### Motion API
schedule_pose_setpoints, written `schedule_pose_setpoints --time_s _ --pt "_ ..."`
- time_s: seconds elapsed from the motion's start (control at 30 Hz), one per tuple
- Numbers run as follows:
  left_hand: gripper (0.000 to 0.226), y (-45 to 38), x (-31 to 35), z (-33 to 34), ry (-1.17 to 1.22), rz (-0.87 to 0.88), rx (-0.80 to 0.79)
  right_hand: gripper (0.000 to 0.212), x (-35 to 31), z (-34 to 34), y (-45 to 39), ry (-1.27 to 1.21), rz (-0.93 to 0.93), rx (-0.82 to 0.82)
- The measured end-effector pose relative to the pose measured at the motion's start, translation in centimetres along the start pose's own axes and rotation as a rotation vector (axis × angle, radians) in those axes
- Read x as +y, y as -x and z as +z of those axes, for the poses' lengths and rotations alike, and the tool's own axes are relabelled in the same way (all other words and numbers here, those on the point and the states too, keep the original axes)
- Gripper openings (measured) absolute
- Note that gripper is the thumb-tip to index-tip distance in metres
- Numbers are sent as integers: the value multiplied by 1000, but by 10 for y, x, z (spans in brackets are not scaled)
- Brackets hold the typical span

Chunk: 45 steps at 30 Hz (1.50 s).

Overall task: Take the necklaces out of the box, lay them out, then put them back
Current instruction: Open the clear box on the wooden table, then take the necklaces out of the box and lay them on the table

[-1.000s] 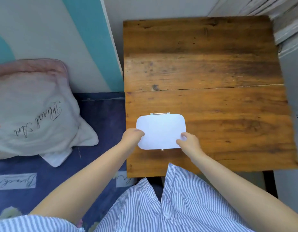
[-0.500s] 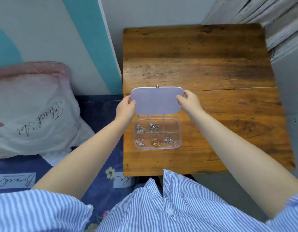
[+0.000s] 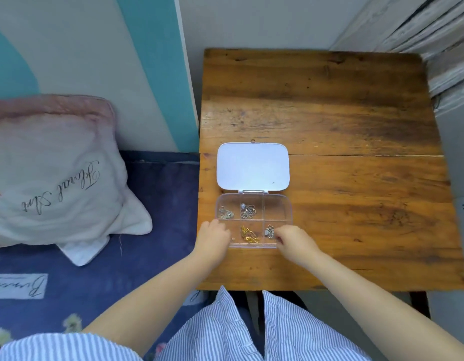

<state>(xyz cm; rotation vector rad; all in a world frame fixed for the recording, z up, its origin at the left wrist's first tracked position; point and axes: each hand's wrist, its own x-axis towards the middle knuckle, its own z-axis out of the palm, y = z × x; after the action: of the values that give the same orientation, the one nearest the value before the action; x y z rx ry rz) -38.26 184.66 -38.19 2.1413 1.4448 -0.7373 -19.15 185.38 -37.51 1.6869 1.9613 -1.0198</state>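
A clear compartment box (image 3: 290,210) lies open near the front left of the wooden table (image 3: 356,178), its white lid (image 3: 252,166) folded flat behind it. Small necklaces lie in the far-left (image 3: 225,213) and far-middle (image 3: 248,211) compartments. A gold necklace (image 3: 249,234) fills the near-middle one, and a silver necklace (image 3: 270,230) the near-right one. My left hand (image 3: 212,237) curls over the near-left compartment and hides its contents. My right hand (image 3: 293,239) pinches its fingertips on the silver necklace, which still lies in its compartment.
A white and pink pillow (image 3: 56,173) lies on a dark blue bedcover (image 3: 160,204) left of the table. Walls stand close behind the table and at its right. Bare wood stretches behind and to the right of the box.
The lid, shut one second ago, was swung up and back and now lies flat on the table. Both hands let go of it and came down to the box's near compartments.
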Motion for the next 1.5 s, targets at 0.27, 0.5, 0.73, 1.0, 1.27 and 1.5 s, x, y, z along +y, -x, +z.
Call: schedule_pose_setpoints --time_s 0.27,0.5,0.73,1.0,1.27,1.5 --pt "27 -33 5 -12 -216 136 -115 24 -13 8 -30 230 11 -2" --pt "21 -40 2 -2 -303 214 -140 33 -15 16 -34 230 33 14" --pt "28 -39 0 -4 -287 222 -124 29 -12 17 -38 217 21 9" --pt "23 -7 9 -56 271 48 141 12 4 -17 3 -278 29 275" --pt "17 -4 113 -130 696 218 475 29 100 -93 95 -1012 -17 555" --pt "16 -48 224 -170 942 114 674 21 205 -152 124 -1144 -204 598"
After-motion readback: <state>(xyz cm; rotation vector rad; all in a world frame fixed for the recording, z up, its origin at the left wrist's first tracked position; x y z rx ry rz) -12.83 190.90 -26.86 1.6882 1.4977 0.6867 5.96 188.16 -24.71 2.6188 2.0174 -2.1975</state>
